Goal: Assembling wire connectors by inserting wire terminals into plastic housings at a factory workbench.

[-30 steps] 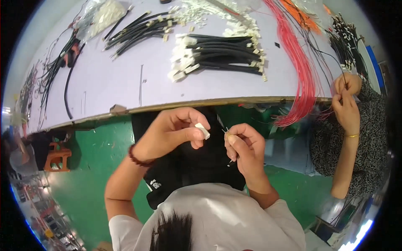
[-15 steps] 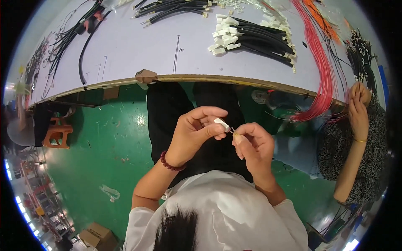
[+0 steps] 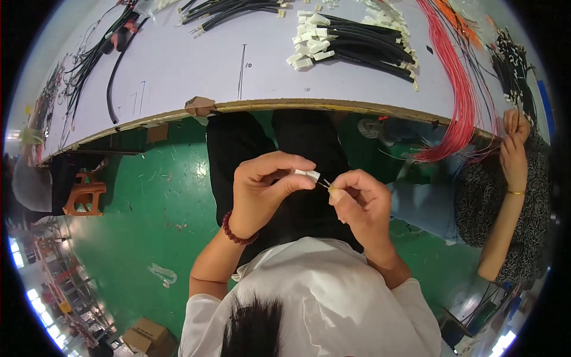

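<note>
Over my lap, my left hand [image 3: 262, 187] pinches a small white plastic connector housing [image 3: 308, 175] between thumb and fingers. Facing it, my right hand [image 3: 364, 205] is closed on a small piece with thin prongs [image 3: 325, 184]; most of that piece is hidden by the fingertips, and its kind is unclear. The prongs point at the housing's end with a slight gap between them. Both hands are in front of the table's near edge, above my dark trousers.
On the white table [image 3: 178, 77] lie a bundle of black sleeved cables with white connectors [image 3: 363, 47], more black cables [image 3: 232, 13] and pink-red wires [image 3: 455, 83] hanging over the edge. At the right, a co-worker's hands [image 3: 515, 140] work by dark cables. An orange stool [image 3: 86, 193] stands left.
My left hand has shifted slightly left and turned, drawing the connector housing away from the pronged piece. My right hand has barely moved. The view has shifted a little.
</note>
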The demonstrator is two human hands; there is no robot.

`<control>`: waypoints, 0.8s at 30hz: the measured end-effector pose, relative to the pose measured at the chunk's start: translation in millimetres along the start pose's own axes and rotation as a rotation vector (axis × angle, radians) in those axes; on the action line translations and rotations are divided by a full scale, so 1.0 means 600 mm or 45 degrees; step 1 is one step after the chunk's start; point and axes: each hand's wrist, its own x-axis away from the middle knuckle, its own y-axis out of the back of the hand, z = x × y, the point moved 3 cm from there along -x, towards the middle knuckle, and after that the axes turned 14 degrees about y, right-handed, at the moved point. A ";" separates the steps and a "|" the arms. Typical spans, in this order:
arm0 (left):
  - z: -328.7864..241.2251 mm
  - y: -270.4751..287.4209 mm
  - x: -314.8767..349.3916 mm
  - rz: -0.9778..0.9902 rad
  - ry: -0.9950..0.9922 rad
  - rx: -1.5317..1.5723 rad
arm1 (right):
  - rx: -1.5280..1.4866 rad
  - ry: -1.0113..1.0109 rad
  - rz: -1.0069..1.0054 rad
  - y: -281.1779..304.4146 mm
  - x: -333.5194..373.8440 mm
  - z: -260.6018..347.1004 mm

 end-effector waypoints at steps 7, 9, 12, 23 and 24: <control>0.007 -0.007 0.000 0.020 0.175 0.118 | -0.008 0.029 -0.017 0.004 -0.001 0.000; 0.008 -0.008 0.001 0.026 0.185 0.130 | 0.025 0.063 -0.008 0.004 0.000 0.000; 0.010 -0.009 0.002 0.035 0.170 0.084 | 0.014 0.071 -0.004 0.005 0.001 0.000; 0.005 -0.009 0.002 -0.011 0.119 0.062 | -0.077 -0.037 -0.004 0.003 0.003 -0.005; 0.006 -0.006 0.001 -0.009 0.119 0.063 | -0.135 -0.086 -0.010 0.003 0.004 -0.007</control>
